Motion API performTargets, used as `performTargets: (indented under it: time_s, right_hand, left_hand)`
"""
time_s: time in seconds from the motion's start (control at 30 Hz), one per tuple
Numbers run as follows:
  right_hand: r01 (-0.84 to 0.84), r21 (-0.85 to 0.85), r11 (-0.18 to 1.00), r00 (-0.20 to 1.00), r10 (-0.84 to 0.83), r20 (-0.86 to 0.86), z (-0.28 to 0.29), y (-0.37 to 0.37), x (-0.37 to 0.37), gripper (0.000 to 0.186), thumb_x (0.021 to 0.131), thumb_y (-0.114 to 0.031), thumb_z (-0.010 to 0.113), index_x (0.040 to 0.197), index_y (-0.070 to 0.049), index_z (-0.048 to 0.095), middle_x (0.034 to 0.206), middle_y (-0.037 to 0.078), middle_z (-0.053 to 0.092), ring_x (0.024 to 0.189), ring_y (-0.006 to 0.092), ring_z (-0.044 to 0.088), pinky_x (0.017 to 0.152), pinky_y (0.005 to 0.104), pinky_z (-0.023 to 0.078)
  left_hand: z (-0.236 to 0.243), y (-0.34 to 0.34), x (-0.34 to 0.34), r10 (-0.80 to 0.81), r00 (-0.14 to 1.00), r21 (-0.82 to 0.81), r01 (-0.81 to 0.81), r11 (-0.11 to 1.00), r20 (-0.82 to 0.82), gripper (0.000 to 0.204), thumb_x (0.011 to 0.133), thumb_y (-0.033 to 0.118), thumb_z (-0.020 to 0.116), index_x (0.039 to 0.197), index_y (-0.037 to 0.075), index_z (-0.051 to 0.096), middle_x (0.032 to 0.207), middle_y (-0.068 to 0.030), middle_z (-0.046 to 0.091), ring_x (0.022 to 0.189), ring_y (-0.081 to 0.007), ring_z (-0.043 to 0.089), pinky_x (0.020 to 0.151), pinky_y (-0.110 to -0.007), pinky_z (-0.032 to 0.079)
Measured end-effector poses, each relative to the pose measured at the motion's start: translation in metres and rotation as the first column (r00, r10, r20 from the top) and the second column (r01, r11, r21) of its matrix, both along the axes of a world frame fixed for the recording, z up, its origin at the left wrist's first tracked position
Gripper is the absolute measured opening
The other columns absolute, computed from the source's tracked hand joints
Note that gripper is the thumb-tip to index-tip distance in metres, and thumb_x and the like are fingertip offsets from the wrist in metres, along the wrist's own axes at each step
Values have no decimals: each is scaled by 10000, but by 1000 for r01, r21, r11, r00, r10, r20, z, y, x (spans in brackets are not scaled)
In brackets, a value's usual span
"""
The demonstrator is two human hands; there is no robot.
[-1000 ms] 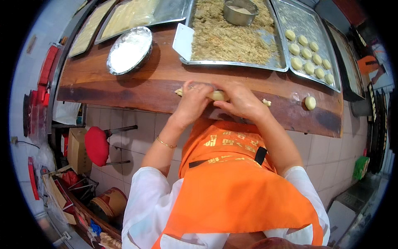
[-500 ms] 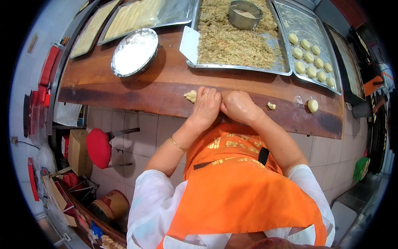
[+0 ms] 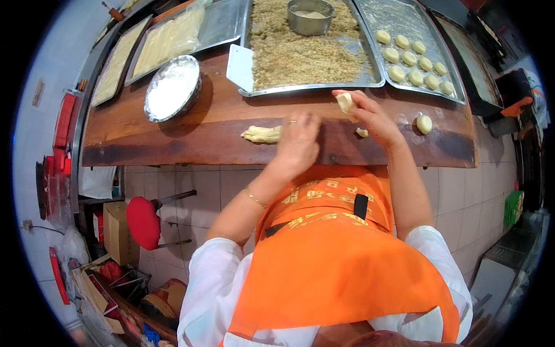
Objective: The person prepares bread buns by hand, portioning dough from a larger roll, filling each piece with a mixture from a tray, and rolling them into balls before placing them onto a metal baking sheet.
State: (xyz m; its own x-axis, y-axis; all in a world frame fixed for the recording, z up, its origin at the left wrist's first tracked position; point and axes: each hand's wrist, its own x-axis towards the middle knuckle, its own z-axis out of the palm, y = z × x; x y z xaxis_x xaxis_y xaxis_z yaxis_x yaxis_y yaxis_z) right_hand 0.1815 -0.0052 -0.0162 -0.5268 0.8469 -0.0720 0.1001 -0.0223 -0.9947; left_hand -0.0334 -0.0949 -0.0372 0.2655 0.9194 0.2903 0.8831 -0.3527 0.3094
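Observation:
A pale strip of dough (image 3: 261,134) lies on the wooden table near its front edge. My left hand (image 3: 299,141) is closed over the strip's right end, its fingers slightly blurred. Raised a little above the table, my right hand (image 3: 374,118) pinches a torn-off piece of dough (image 3: 346,103) between thumb and fingers. Just below that hand sits a small scrap of dough (image 3: 362,132). Farther right rests one smooth round dough ball (image 3: 424,124).
A tray of crumbly filling (image 3: 312,63) holds a metal ring-shaped bowl (image 3: 310,24) and a white scraper (image 3: 239,67). To its right, a floured tray (image 3: 399,17) carries several dough rounds. A bowl of flour (image 3: 172,89) and dough trays stand left. A red stool (image 3: 143,222) is below.
My hands, together before, are now apart. The right has lifted away to the right with a piece of dough; more of the strip shows beside my left hand. The view has shifted.

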Motion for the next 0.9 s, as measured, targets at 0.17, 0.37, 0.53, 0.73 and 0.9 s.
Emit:
performTargets:
  time_s: [0.17, 0.37, 0.53, 0.73, 0.9]
  right_hand:
    - [226, -56, 972, 970, -230, -82, -5, -6, 30, 264, 951, -104, 669, 1199, -22, 632, 1086, 28, 656, 971, 102, 612, 828, 249, 503]
    - [212, -77, 974, 939, -225, -261, -3, -30, 7, 204, 920, -140, 723, 1088, -34, 674, 952, 6, 682, 839, 98, 641, 729, 244, 522]
    - [-7, 592, 806, 784, -364, 504, -37, -35, -17, 264, 823, -192, 752, 1056, -71, 728, 978, 148, 662, 965, 343, 607, 922, 440, 470]
    - [111, 582, 806, 869, -362, 336, -50, -25, 8, 310, 859, -89, 666, 1167, -74, 693, 1081, 156, 625, 1001, 355, 604, 933, 448, 477]
    - [390, 478, 787, 845, -512, 154, -23, -37, 42, 323, 897, 1, 602, 1206, -64, 669, 1067, 115, 638, 917, 226, 627, 833, 319, 508]
  left_hand:
    - [-53, 44, 101, 247, 514, -479, 387, 788, 821, 206, 885, 92, 622, 1059, -12, 656, 984, -202, 641, 893, -403, 623, 855, -424, 512]
    - [-75, 29, 64, 92, 407, -178, 179, 968, 909, 155, 886, 37, 658, 1036, -1, 657, 925, -160, 658, 826, -314, 651, 765, -377, 534]
    - [-10, -8, 13, 140, 815, -88, -109, 990, 562, 165, 872, 45, 704, 1027, 12, 659, 916, -118, 664, 812, -229, 651, 762, -353, 526]
    - [-37, 19, 33, -222, 937, 214, 167, 962, 268, 176, 804, 4, 676, 976, 43, 670, 986, -116, 665, 933, -329, 636, 774, -427, 532]
    - [-35, 12, 22, -231, 971, 183, 218, 959, 54, 226, 802, 9, 639, 1016, 62, 689, 1031, -106, 665, 966, -346, 623, 849, -449, 519]
